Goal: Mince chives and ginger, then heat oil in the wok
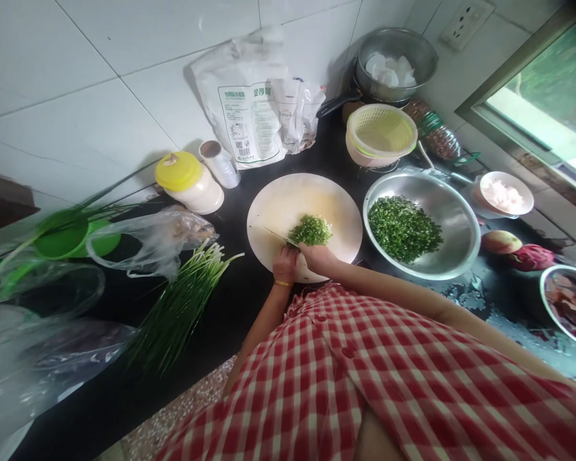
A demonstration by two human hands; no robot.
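A round pale cutting board (288,198) lies on the dark counter, with a small pile of chopped greens (310,230) on it. My left hand (285,265), a gold band at its wrist, is closed round the handle of a knife (277,235). The blade points left across the board, beside the pile. My right hand (319,257) rests at the pile's near edge, fingers bent against the greens. To the right of the board stands a steel bowl (454,211) holding many more chopped greens (403,228).
A bundle of long green chives (182,301) lies left of the board, beside plastic bags (148,240). A yellow-lidded jar (188,181), a flour bag (249,109), a colander (381,133) and a pot (396,64) stand behind. More bowls (569,307) sit at the right.
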